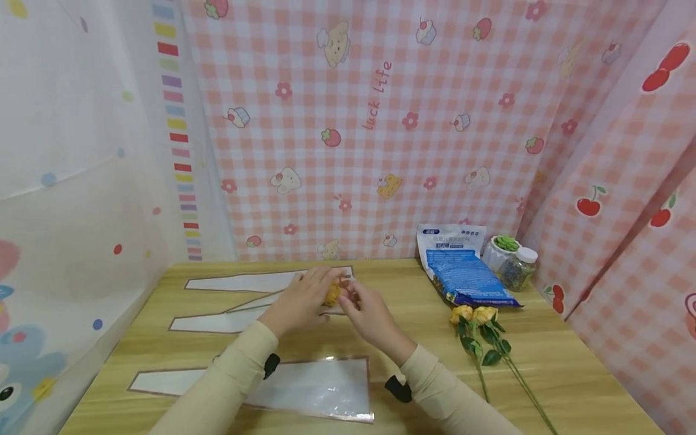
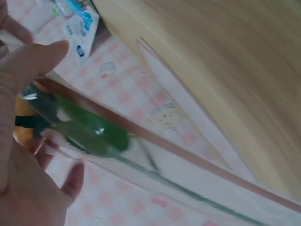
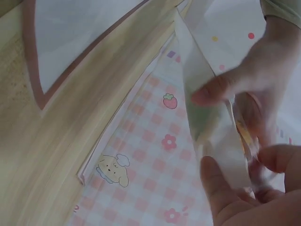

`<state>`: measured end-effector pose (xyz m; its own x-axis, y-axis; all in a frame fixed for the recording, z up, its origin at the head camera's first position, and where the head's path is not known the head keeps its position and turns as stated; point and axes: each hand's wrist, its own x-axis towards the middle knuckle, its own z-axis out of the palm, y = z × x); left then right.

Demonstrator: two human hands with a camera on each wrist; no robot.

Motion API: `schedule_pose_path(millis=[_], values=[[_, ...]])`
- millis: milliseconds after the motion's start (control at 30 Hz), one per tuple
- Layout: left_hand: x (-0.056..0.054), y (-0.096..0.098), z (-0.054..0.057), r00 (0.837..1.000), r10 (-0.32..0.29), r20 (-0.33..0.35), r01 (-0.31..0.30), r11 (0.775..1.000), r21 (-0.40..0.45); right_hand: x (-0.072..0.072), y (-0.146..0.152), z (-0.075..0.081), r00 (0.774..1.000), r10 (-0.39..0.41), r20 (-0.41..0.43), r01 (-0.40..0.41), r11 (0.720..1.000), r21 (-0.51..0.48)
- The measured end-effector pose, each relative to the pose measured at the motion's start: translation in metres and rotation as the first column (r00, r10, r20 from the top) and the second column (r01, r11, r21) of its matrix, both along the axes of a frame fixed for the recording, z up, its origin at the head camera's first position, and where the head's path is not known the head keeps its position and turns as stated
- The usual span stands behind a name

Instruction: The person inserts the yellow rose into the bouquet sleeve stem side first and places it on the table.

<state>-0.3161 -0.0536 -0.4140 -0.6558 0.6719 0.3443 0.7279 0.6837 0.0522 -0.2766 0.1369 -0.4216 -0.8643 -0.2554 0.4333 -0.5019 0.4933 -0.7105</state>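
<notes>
A yellow-orange artificial rose (image 1: 333, 294) lies inside a tapered, brown-edged flower sleeve (image 2: 188, 162), raised above the table. Through the clear film, green leaves (image 2: 94, 132) and a thin stem run toward the narrow end. My left hand (image 1: 307, 299) grips the sleeve near the bloom, with thumb and fingers on opposite sides. At the wide end, my right hand (image 1: 372, 314) pinches the sleeve's edge, its thumb (image 3: 211, 176) on the white face. Part of the bloom is hidden by the hands.
Flat sleeves lie on the table: one behind (image 1: 244, 282) and one in front (image 1: 321, 389). To the right are two yellow roses (image 1: 473, 315) on long stems. Behind them stand a blue-and-white bag (image 1: 462, 272), a potted succulent (image 1: 500, 251) and a white-lidded jar (image 1: 518, 270).
</notes>
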Motion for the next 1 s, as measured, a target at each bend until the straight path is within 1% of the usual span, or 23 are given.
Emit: schedule_pose_path(millis=[100,233,267,333,433,500,600,667,733,833,933,1000], values=[[-0.001,-0.009,-0.008,0.997,0.026,0.066,-0.028,0.999,0.024,0.0,0.0,0.0,0.998,-0.049,0.025,0.05,0.998,-0.045],[-0.004,-0.019,-0.017,0.984,0.081,0.157,-0.087,0.996,0.032,0.0,0.003,0.004,0.994,-0.104,0.044,0.107,0.991,-0.081],[-0.005,-0.021,-0.018,0.982,0.091,0.167,-0.097,0.995,0.029,-0.001,0.004,0.004,0.993,-0.11,0.052,0.114,0.989,-0.091],[-0.006,-0.024,-0.019,0.981,0.102,0.166,-0.107,0.994,0.023,-0.001,0.006,0.005,0.991,-0.102,0.083,0.112,0.986,-0.123],[-0.008,-0.027,-0.018,0.985,0.086,0.151,-0.091,0.996,0.025,-0.002,0.009,0.006,0.99,-0.059,0.128,0.082,0.98,-0.18],[-0.008,-0.028,-0.017,0.988,0.053,0.142,-0.059,0.998,0.037,-0.003,0.01,0.006,0.987,-0.018,0.162,0.053,0.975,-0.216],[-0.008,-0.028,-0.015,0.986,0.009,0.165,-0.017,0.999,0.045,-0.005,0.013,0.008,0.979,0.039,0.202,0.015,0.965,-0.261],[-0.008,-0.028,-0.014,0.984,-0.011,0.18,0.001,0.998,0.056,-0.007,0.015,0.008,0.971,0.069,0.23,-0.003,0.962,-0.274],[-0.008,-0.028,-0.014,0.981,-0.017,0.192,0.007,0.999,0.054,-0.008,0.018,0.01,0.955,0.106,0.276,-0.023,0.958,-0.286],[-0.009,-0.028,-0.014,0.983,-0.025,0.183,0.018,0.999,0.041,-0.011,0.021,0.011,0.917,0.152,0.368,-0.044,0.957,-0.286],[-0.009,-0.027,-0.014,0.988,-0.045,0.149,0.043,0.999,0.015,-0.014,0.026,0.011,0.865,0.203,0.46,-0.08,0.959,-0.272],[-0.009,-0.027,-0.015,0.992,-0.064,0.113,0.065,0.998,-0.004,-0.017,0.028,0.01,0.828,0.241,0.507,-0.126,0.96,-0.25]])
